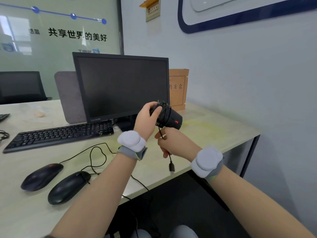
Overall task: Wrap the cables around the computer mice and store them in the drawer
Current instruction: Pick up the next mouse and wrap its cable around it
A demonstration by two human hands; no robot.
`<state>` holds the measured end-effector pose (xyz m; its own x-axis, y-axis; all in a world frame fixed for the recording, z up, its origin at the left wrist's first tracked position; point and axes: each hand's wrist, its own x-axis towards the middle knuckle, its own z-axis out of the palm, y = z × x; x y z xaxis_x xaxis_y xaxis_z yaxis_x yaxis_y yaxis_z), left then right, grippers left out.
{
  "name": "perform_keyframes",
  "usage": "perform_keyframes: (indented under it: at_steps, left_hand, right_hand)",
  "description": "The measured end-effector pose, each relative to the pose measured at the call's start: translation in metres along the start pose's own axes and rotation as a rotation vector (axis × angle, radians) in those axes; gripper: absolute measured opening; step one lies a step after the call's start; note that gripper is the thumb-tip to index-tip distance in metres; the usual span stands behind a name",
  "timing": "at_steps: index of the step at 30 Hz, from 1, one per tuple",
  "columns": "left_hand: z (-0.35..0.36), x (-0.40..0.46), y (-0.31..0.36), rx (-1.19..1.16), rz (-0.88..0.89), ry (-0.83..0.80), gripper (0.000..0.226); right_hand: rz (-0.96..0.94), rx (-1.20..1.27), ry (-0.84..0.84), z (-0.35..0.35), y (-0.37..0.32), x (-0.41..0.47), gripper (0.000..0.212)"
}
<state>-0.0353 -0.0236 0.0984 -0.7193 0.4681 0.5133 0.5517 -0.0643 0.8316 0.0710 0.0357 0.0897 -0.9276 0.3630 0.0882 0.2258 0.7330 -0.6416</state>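
Above the desk edge (205, 162), hands (147, 121) grip wrapped mouse (171, 117) (plug (172, 167) dangling).

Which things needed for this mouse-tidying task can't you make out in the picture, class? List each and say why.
Head view:
- Drawer: not visible anywhere in the frame.
- Front of the wrapped mouse: covered by the left hand.
- Cable stretch inside the right hand: hidden by curled fingers.
- Cables of the two desk mice: ends drop behind the desk edge.

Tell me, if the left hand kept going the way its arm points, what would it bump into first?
Probably the dark monitor screen. The left hand, holding the black cable-wrapped mouse, points up and away toward it. Depth is unclear, so it might pass just right of it and meet the brown cardboard file box.
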Motion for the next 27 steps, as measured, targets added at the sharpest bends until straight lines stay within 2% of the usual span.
perform_keyframes:
  at_steps: [3, 6, 9, 11, 13, 16, 17, 19, 21, 27]
  left_hand:
    - [-0.010, 0.001, -0.011, 0.198, 0.050, -0.025, 0.033]
    - [-0.024, 0.001, -0.019, 0.304, 0.030, -0.110, 0.033]
    - [-0.036, -0.002, -0.020, 0.195, -0.072, -0.272, 0.029]
    - [-0.043, -0.008, -0.018, 0.083, -0.149, -0.411, 0.022]
    - [-0.049, -0.014, -0.016, -0.065, -0.227, -0.540, 0.016]
    - [-0.059, -0.022, -0.015, -0.222, -0.295, -0.630, 0.016]
    - [-0.062, -0.023, -0.015, -0.242, -0.305, -0.631, 0.016]
    - [-0.069, -0.029, -0.014, -0.271, -0.326, -0.585, 0.013]
    - [-0.078, -0.035, -0.016, -0.283, -0.361, -0.503, 0.008]
    - [-0.125, -0.073, -0.031, -0.262, -0.477, -0.364, 0.027]
  right_hand:
    - [-0.068, -0.181, 0.070, -0.012, -0.006, -0.009, 0.025]
    - [-0.244, -0.322, 0.134, -0.029, -0.006, -0.012, 0.026]
    - [-0.441, -0.447, 0.126, -0.040, 0.000, -0.010, 0.022]
    - [-0.519, -0.435, 0.180, -0.043, 0.006, -0.007, 0.014]
    - [-0.535, -0.302, 0.230, -0.042, 0.011, -0.005, 0.003]
    - [-0.453, 0.046, 0.275, -0.031, 0.015, -0.003, 0.017]
    - [-0.382, 0.181, 0.230, -0.027, 0.014, -0.003, 0.020]
    - [-0.216, 0.470, -0.005, -0.016, 0.011, -0.004, 0.034]
    - [-0.079, 0.723, -0.186, -0.002, 0.009, -0.002, 0.034]
    - [-0.005, 0.937, -0.167, 0.059, -0.016, -0.006, 0.009]
